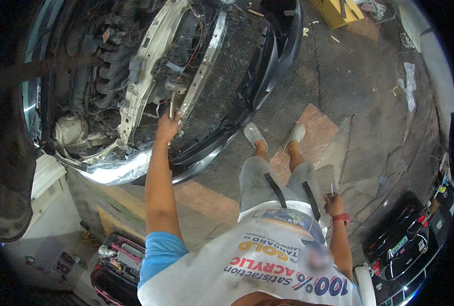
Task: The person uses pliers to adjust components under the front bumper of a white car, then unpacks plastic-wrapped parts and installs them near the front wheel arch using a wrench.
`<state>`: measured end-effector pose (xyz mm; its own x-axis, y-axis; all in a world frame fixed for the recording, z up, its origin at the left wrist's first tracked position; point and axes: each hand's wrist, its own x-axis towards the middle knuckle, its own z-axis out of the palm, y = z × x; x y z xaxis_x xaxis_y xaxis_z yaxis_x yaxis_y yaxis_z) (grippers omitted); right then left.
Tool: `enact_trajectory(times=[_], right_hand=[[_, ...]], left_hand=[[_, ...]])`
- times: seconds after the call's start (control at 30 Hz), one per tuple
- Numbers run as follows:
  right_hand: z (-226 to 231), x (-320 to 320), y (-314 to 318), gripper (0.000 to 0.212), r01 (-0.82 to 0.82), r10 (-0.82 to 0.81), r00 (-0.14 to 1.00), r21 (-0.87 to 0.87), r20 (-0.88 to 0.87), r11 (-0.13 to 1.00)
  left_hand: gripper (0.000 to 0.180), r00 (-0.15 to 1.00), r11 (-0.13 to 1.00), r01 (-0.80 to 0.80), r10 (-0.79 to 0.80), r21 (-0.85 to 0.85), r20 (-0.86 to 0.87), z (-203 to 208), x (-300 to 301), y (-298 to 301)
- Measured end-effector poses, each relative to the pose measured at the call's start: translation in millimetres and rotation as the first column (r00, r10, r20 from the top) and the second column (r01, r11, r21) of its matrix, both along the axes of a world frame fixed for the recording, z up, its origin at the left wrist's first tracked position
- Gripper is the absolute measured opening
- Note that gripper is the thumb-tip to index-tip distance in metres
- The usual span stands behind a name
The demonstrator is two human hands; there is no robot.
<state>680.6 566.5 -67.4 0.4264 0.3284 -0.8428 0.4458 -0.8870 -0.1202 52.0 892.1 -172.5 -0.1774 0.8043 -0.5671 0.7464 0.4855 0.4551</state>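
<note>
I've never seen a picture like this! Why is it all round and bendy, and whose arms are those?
There's no robot here, just a person wearing a camera on their head. It looks down through a very wide lens, which bends straight edges. That's why you see the person's own shirt and shoes.

The left hand reaches into the front of an opened car, at a shiny metal piece; I can't tell whether it grips it. The right hand holds something thin, too small to name. A black bumper curves along the car's front. On the floor lies a pale strip.
</note>
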Motion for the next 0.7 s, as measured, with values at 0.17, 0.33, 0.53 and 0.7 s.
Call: enact_trajectory(times=[0.17, 0.33, 0.53, 0.7], right_hand=[[-39.4, 45.2, -30.0, 0.024, -0.233, 0.233, 0.972, 0.153, 0.02, 0.96], [-87.4, 101.8, -30.3, 0.028, -0.195, 0.196, 0.98, 0.048, -0.02, 0.98], [-129.7, 155.2, 77.1, 0.023, -0.092, 0.08, 0.977, -0.05, -0.197, 0.995], [-161.1, 173.1, 181.1, 0.024, -0.111, 0.172, 0.95, 0.233, -0.261, 0.966]], left_hand=[[0.05, 0.996, 0.993, -0.001, -0.01, -0.118, -0.09, 10.5, 24.5, 1.3], [0.051, 0.967, 0.953, -0.255, 0.245, -0.165, -0.076, -0.1, 69.2, -80.7], [0.059, 0.757, 0.716, -0.642, 0.649, -0.273, -0.077, -10.2, 178.6, -242.9], [0.064, 0.791, 0.704, -0.569, 0.609, -0.425, -0.051, 15.8, 297.0, -262.0]])
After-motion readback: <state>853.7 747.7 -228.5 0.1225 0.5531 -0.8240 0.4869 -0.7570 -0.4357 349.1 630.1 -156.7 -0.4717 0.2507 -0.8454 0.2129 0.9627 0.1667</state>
